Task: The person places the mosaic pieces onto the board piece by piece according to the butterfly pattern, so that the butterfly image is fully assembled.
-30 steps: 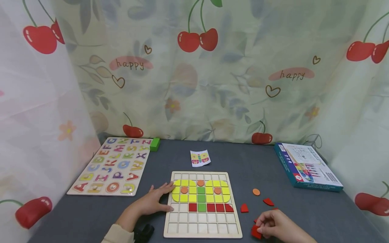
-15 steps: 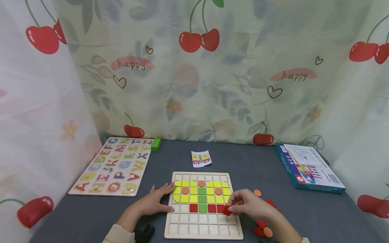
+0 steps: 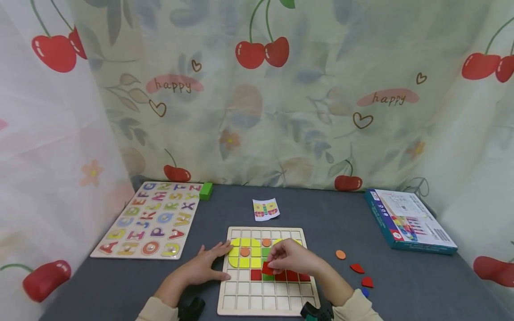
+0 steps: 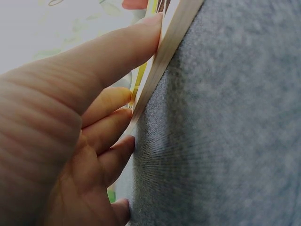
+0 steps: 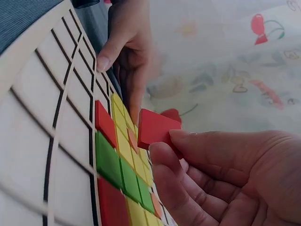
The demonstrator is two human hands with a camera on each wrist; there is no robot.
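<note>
My right hand (image 3: 295, 258) pinches a red square tile (image 5: 157, 128) between thumb and fingers, above the middle of the wooden grid board (image 3: 237, 305). The tile overlaps the green column in the head view. Beside the board, my left hand (image 3: 205, 265) rests at its left edge with fingers spread; its thumb tip (image 4: 153, 21) touches the rim. Yellow tiles (image 3: 244, 262), orange discs (image 3: 245, 252), green tiles (image 5: 108, 155) and red tiles (image 3: 255, 275) sit in the board's cells. My right hand and forearm hide part of the right side.
Loose red pieces (image 3: 367, 281), an orange disc (image 3: 340, 254) and a blue piece (image 3: 364, 292) lie right of the board. A pattern card (image 3: 266, 209) is behind it. Further out are a letter board (image 3: 146, 220), a green block (image 3: 205, 191) and a flat box (image 3: 409, 223).
My right hand has gone from the loose pieces at the right onto the board, carrying the red square tile leftward over the red row. My left hand has stayed in place.
</note>
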